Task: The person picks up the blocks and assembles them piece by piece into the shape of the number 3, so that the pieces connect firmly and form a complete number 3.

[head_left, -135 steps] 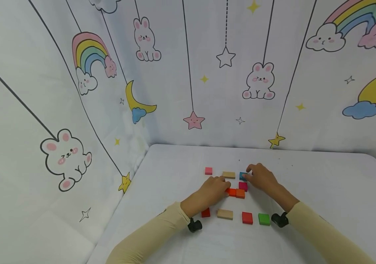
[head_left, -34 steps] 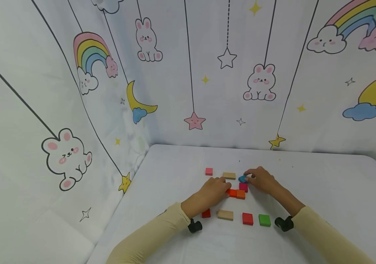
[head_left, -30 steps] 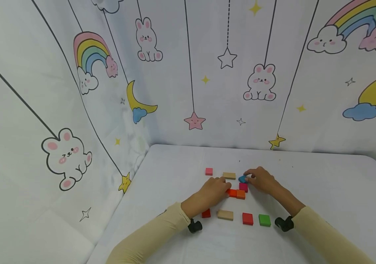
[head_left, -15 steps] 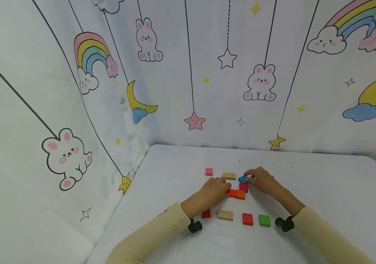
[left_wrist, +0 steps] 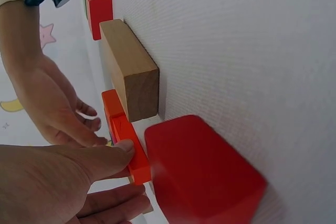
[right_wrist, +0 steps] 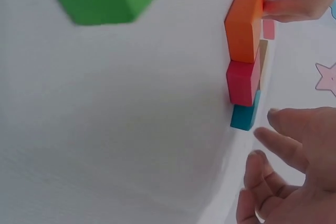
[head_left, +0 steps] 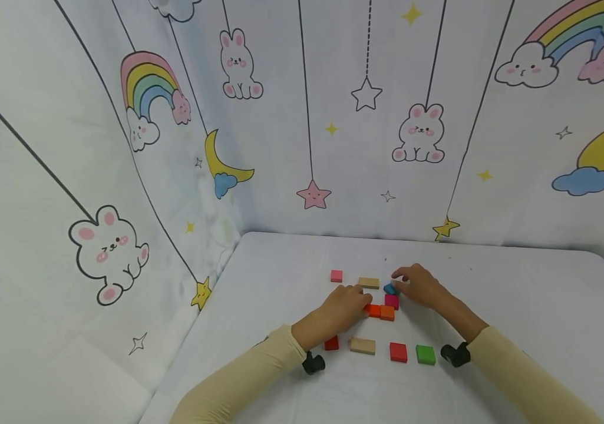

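A white backdrop (head_left: 275,147) is printed with cartoon drawings. On the left, a rainbow (head_left: 149,76) and a crescent moon (head_left: 212,151) are pictured. A pink star (head_left: 313,195) and a seated rabbit (head_left: 419,138) are shown hung from drawn lines. Below, a white tabletop (head_left: 524,312) is bordered by the backdrop.

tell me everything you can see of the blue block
The blue block is small, teal-blue and flat-faced with straight edges, possibly painted wood. It lies on the white table, turned askew beside the magenta block; whether the two touch is unclear. The right hand is open close by it, with no clear contact visible.
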Demonstrator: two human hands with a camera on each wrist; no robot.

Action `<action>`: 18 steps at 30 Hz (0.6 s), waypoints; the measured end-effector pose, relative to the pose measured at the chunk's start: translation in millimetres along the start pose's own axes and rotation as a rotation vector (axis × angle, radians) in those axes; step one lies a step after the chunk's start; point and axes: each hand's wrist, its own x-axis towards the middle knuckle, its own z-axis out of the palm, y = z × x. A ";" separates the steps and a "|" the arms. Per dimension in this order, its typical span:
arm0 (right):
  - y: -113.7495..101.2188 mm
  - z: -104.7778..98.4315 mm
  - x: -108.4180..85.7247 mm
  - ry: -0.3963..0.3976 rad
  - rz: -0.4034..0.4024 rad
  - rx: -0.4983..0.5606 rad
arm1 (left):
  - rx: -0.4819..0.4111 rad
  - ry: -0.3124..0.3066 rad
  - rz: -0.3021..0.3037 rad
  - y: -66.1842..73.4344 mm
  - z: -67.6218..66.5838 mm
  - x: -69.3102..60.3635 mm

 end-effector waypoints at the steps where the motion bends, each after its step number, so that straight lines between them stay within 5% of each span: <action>1: -1.5 -0.2 1.1 0.011 -0.004 -0.001 | 0.001 -0.001 0.001 0.0 0.1 0.2; 8: -10.3 2.0 13.3 0.044 -0.089 -0.079 | 0.019 0.002 0.009 -1.1 2.1 1.9; 18: -25.2 4.3 31.8 -0.021 -0.152 -0.122 | 0.032 0.011 0.011 -0.4 0.2 1.0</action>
